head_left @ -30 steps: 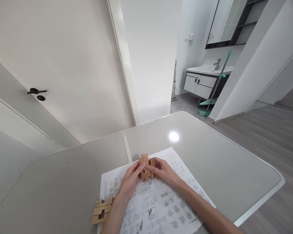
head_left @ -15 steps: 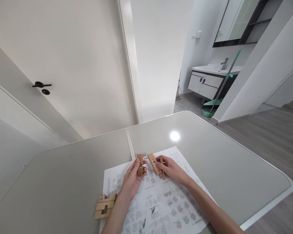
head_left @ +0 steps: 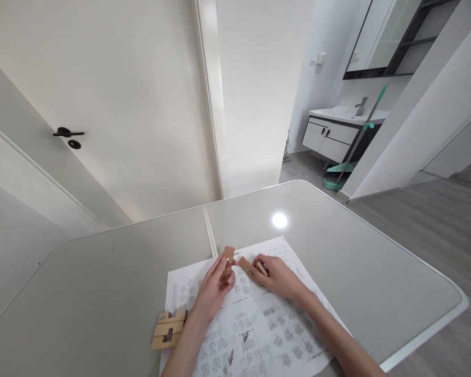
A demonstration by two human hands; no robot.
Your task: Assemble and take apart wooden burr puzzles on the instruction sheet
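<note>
Between the thumb and fingers of my left hand (head_left: pixel 214 290) is a brown notched wooden piece (head_left: pixel 228 254), held upright over the top of a printed sheet (head_left: pixel 239 324). Just to its right, my right hand (head_left: pixel 277 275) closes on wooden pieces: a flat one (head_left: pixel 245 265) slants out to the left, and a narrow one (head_left: pixel 261 267) shows its end between the fingers. The two hands are apart. Beside my left forearm, several lighter notched wooden pieces (head_left: pixel 163 341) lie together at the sheet's left edge.
The grey table (head_left: pixel 102 293) has a seam running away from the sheet. Beyond it stand a white door (head_left: pixel 141 104) with a black handle and a white wall. A washbasin cabinet (head_left: pixel 329 137) and a green broom and dustpan (head_left: pixel 333 183) are at the back right.
The piece in my left hand has turned and risen a little. My right hand has rolled over its pieces, so the flat one lies lower and the narrow one points more toward the camera.
</note>
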